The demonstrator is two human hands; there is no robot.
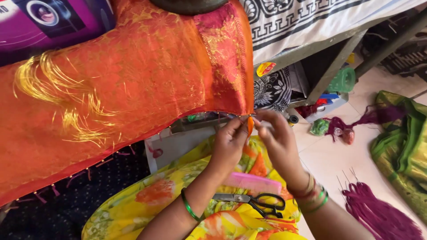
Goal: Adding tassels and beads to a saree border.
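An orange-red sari cloth (pixel 133 75) with gold thread hangs across the upper left. At its lower right corner dangles a small orange tassel (pixel 250 125). My left hand (pixel 229 142) pinches the tassel from the left. On the other side, my right hand (pixel 278 138) holds it with its fingertips. Both hands meet just under the cloth's hem. On my lap below lie a pink comb (pixel 251 182) and black-handled scissors (pixel 253 201).
A bundle of maroon threads (pixel 378 215) lies on the tiled floor at the lower right. Green cloth (pixel 402 142) is heaped at the right edge. Under a metal cot frame (pixel 329 66) sit a blue box and bits of thread.
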